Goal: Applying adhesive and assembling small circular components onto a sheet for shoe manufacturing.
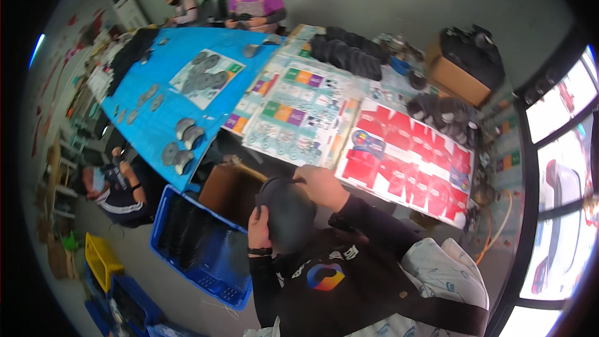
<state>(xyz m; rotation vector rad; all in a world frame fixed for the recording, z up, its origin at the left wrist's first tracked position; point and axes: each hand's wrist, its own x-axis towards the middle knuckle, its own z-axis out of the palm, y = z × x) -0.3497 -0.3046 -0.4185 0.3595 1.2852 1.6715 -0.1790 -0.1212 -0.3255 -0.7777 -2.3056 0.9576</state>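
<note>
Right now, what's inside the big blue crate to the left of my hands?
The blue crate holds rows of dark pieces packed toward its left, with its blue plastic showing nearer the right. Anything beneath the dark pieces is covered, so I can't tell.

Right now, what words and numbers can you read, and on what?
I won't copy words, but printing shows on:
Red-and-white sheet: pale print, too blurred to read.
White sheet with coloured squares: marks too small to read.
Black apron: pale lettering, creased, near a coloured ring logo.
</note>
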